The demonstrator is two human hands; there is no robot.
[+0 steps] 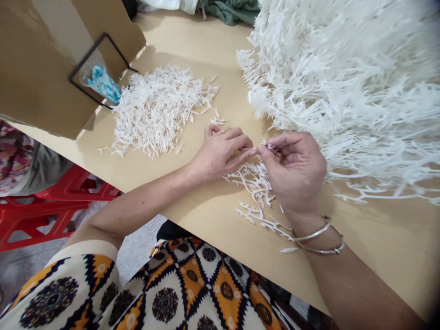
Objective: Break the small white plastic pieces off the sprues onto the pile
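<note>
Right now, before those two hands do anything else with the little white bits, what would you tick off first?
1. Both hands share one white piece: ok, the left hand and right hand pinch it at the fingertips.
2. Piece whole or split: cannot tell, the fingers hide it.
3. Pile of small pieces near the left hand: ok, it lies just beyond it on the table.
4. Big heap apart from that pile: ok, bare table lies between.
5. Right wrist off the branched strips: not ok, the bangles seem to lie at their end.
</note>
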